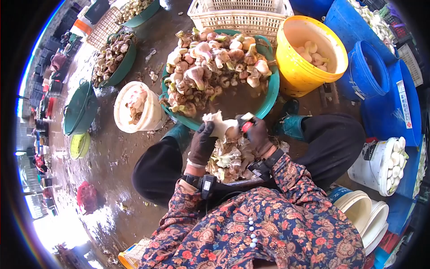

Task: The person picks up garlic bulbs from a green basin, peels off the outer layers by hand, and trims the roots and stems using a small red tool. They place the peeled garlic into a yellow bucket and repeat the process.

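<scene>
1. The left hand [201, 143], in a dark glove, was clenched round the lower part of a pale bulb [220, 124], holding it up over the lap.
2. The right hand [258, 136], gloved too, was closed on a red-handled tool [245, 123], and the tool's end lay against the bulb's right side. I could not make out the blade.
3. So the bulb sat between the two hands, touching both, with a strip of its skin sticking up just above the left fingers.
4. Straight under the grip lay a heap of peelings [230, 159], piled in the person's lap.
5. Just beyond the grip stood a green basin [271, 96], with a mound of unpeeled bulbs [208, 65] filling its far side.
6. Beyond and to the right of the grip was a yellow bucket [289, 71] with a few pale, cleaned pieces at the bottom.
7. To the left of the grip – near the basin's edge – stood a white bucket [152, 119] with scraps in it.
8. Further off, past the basin, stood a white crate [242, 18], and well to the right, a blue bucket [360, 78].
</scene>
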